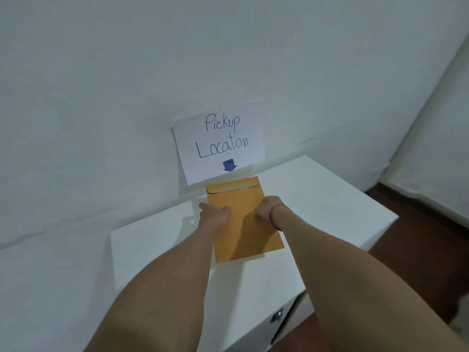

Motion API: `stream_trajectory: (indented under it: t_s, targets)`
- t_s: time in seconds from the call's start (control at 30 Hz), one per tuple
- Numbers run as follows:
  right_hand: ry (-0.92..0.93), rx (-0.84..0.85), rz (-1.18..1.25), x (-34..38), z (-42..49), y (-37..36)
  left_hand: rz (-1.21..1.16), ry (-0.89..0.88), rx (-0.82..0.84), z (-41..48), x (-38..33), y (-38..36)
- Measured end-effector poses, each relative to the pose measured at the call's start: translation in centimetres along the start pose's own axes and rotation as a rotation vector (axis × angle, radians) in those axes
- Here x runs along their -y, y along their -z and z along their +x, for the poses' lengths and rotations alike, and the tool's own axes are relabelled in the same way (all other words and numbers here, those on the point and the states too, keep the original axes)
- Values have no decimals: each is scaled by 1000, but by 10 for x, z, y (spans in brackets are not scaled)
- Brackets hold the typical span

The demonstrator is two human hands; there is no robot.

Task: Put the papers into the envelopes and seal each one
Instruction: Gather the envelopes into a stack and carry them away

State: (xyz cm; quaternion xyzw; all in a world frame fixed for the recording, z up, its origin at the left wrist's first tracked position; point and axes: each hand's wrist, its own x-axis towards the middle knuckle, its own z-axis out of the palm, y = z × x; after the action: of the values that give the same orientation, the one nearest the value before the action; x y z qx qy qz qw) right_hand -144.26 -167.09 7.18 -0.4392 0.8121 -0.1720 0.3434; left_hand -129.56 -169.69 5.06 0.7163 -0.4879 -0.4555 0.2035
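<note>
Both hands' fingers point(223, 212) curled, gripping 1 manila envelope point(243, 232) on the white cabinet point(330, 199).

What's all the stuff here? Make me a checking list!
Surface: white cabinet top, against the wall.
Job's things: one brown envelope flat on it, flap folded down; no loose papers seen.
Clutter: nothing seen.
Grippers: left hand and right hand both pressing on the envelope; red string on the right wrist.
Cables: nothing seen.
Surroundings: handwritten pickup sign with a blue arrow on the white wall; dark wooden floor.
</note>
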Motion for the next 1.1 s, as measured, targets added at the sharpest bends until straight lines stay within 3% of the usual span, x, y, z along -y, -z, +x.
stream_trajectory:
  t_s: [0.17, 0.47, 0.63, 0.83, 1.1]
  targets:
    - [4, 37, 5, -7, 85, 16, -46, 113, -111, 51, -26, -44]
    - [98, 87, -66, -10, 166, 5, 94, 287, -408, 97, -42, -83]
    - [147, 102, -98, -9, 171, 7, 70, 303, -467, 102, -46, -87]
    - [220, 40, -299, -10, 174, 10, 166, 332, -499, 104, -50, -88]
    - [304, 108, -307, -25, 149, 18, 287, 255, -508, 66, -51, -97]
